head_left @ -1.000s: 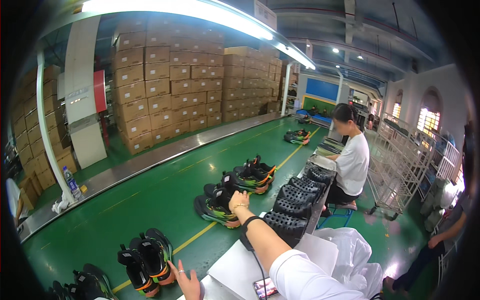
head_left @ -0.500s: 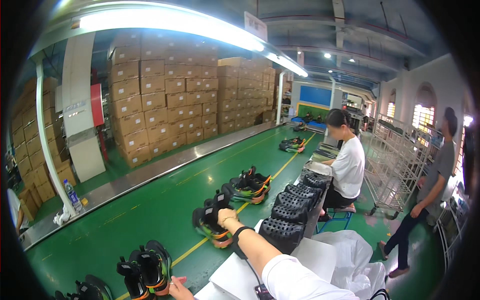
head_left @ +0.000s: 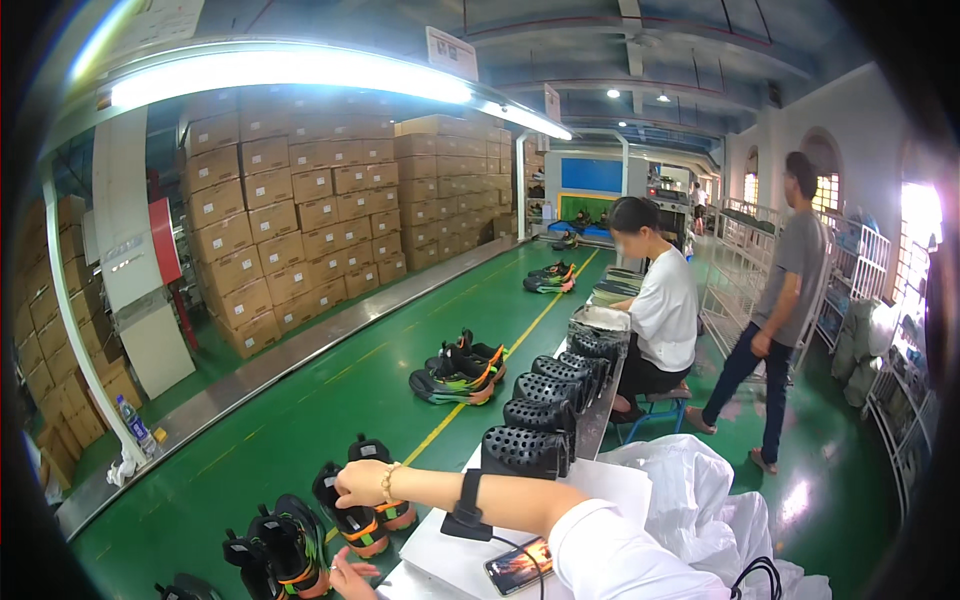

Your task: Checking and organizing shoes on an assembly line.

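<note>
My right hand (head_left: 362,485) reaches across from the right, its fingers closed on the upper of a black sneaker (head_left: 352,518) with orange and green trim. Another such sneaker (head_left: 397,512) stands against it, partly behind my wrist. Low in the view, my left hand (head_left: 350,577) is just below this pair, fingers apart, holding nothing I can see. To its left stands a second pair of the same sneakers (head_left: 295,535), and part of a further pair (head_left: 188,588) shows at the lower edge. A strap with a small dark box (head_left: 466,522) is around my right forearm.
More sneakers (head_left: 458,372) sit farther up the green belt (head_left: 330,400). Black perforated shoe-shaped forms (head_left: 525,452) line its right edge, near a phone (head_left: 520,567) on a white board. A seated co-worker (head_left: 660,310), a walking person (head_left: 785,290), white plastic bags (head_left: 670,490) and stacked cartons (head_left: 300,210) surround the line.
My right hand has drawn the sneaker pair toward me, down and left along the belt. The view has shifted right, and the person at right has walked on.
</note>
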Motion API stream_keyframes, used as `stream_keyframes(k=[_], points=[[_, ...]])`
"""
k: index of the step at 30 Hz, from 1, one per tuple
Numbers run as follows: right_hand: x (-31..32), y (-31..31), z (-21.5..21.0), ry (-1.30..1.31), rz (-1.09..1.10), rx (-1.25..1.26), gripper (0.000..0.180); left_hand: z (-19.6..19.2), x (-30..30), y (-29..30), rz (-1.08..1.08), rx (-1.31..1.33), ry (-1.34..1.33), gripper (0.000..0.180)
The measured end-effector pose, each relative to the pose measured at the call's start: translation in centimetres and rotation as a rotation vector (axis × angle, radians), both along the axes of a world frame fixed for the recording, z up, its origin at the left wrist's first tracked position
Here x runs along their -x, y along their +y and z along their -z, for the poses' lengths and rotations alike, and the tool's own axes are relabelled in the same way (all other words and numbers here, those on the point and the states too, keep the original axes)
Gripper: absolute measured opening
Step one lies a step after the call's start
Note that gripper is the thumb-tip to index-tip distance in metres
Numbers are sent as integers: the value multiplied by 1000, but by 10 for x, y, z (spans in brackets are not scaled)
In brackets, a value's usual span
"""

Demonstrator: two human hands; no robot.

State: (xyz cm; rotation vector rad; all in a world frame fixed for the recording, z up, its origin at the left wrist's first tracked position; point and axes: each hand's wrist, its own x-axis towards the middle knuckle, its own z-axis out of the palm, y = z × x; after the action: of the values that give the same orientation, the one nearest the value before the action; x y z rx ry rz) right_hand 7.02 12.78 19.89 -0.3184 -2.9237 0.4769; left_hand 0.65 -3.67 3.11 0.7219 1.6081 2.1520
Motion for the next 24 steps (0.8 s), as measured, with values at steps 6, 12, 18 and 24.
stream_keyframes(k=[6, 12, 18, 24], points=[[-116, -30, -116, 175, 46, 17, 38, -27, -18, -12, -122, -111, -139, 55], [-248, 70, -122, 381, 585, -17, 37, -64, -19, 15, -27, -215, 92, 47], [-328, 133, -43, 370, 940, -166, 46, -59, 44, 68, 48, 290, 465, 35], [-344, 136, 13, 165, 974, -229, 49, -55, 88, 91, 424, 1238, 1118, 31]])
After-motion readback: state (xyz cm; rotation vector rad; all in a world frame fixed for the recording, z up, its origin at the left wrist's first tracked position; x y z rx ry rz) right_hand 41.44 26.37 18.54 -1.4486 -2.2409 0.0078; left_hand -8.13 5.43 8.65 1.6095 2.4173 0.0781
